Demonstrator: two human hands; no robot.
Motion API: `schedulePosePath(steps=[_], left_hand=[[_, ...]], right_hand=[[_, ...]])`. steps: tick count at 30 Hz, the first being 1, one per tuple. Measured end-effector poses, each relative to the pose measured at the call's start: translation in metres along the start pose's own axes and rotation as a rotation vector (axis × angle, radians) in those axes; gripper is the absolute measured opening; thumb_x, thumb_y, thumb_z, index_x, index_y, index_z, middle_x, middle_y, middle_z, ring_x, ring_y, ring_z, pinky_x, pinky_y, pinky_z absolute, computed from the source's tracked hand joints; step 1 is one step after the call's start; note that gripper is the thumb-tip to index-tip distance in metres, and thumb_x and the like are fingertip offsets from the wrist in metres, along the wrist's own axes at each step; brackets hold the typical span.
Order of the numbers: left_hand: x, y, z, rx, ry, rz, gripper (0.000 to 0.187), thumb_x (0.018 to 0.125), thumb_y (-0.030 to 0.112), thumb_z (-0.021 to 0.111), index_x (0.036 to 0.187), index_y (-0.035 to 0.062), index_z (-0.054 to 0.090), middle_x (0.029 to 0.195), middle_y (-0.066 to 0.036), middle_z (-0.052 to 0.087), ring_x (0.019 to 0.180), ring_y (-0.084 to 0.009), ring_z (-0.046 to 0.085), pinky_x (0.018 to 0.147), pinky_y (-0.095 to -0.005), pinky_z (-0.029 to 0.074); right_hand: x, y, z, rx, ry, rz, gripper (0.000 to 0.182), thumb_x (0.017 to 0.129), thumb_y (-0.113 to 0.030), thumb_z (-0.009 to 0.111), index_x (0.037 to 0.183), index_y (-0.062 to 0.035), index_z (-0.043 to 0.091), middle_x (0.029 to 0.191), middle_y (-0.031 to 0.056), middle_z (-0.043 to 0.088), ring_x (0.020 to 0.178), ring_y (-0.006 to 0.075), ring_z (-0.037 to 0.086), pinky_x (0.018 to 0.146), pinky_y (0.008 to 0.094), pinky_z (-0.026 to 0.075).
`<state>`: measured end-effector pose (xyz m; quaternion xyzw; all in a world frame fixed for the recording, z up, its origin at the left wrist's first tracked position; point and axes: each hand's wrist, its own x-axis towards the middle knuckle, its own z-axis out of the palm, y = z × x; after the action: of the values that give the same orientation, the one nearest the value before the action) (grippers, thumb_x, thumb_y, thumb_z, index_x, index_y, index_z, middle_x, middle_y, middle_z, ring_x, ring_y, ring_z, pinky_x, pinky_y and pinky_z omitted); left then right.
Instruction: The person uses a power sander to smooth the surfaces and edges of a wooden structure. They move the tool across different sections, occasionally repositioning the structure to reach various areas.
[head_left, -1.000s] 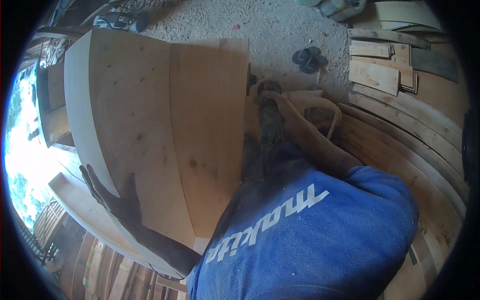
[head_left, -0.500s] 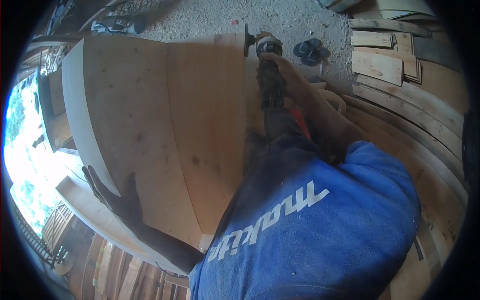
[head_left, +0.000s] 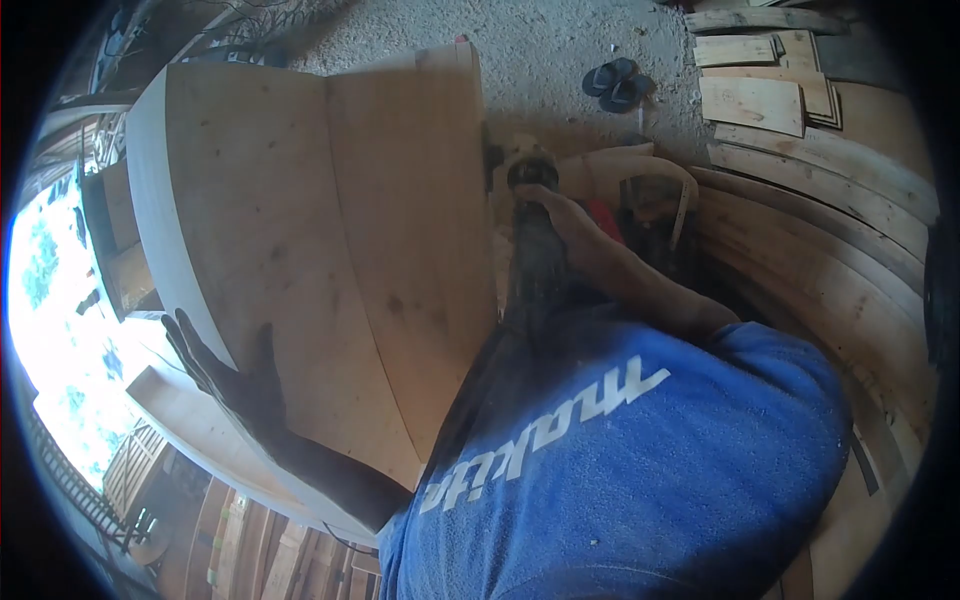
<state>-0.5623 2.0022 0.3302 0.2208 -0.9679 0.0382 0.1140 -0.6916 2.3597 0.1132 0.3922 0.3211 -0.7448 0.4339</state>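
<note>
My right hand [head_left: 540,205] is wrapped round the dark body of an angle grinder [head_left: 532,172], close along the right edge of a large curved wooden panel [head_left: 270,190]. The grinder's disc is partly hidden at that edge, and dust blurs the lower body. My left hand [head_left: 240,390] lies with fingers spread at the panel's near left edge, thumb over the top face. A seam runs lengthwise down the panel, between two wide boards.
Sandals [head_left: 619,86] lie on the shavings-covered floor [head_left: 540,60]. Stacked cut boards [head_left: 752,105] and long curved planks [head_left: 830,250] fill the right side. A curved wooden chair-like piece [head_left: 665,178] stands beside the grinder. More timber [head_left: 260,545] lies at lower left.
My right hand and the grinder have moved down along the panel's right edge, toward my body. My left hand stays at nearly the same place. The view has shifted slightly.
</note>
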Motion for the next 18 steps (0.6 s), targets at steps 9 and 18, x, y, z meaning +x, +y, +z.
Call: schedulePosePath(steps=[9,18], left_hand=[[-0.001,0.006,-0.002,-0.052,0.028,-0.004,0.097,0.084,0.016,0.087,0.166,0.0195,0.035,0.172,-0.016,0.032,0.159,-0.0391,0.028,0.125,-0.0599,0.033],[0.001,0.005,0.0,-0.053,0.046,0.034,0.096,0.085,0.015,0.087,0.166,0.0221,0.036,0.171,-0.016,0.032,0.159,-0.0391,0.027,0.122,-0.0609,0.039]], right_hand=[[0.025,-0.027,0.002,-0.051,-0.122,-0.045,0.024,0.096,-0.029,0.073,0.101,-0.0068,0.067,0.08,0.0061,0.068,0.065,0.0204,0.069,0.059,0.0366,0.059],[0.026,-0.065,0.018,-0.172,-0.225,-0.233,0.027,0.096,-0.033,0.073,0.1,-0.0068,0.068,0.08,0.0053,0.068,0.064,0.0184,0.068,0.059,0.0348,0.058]])
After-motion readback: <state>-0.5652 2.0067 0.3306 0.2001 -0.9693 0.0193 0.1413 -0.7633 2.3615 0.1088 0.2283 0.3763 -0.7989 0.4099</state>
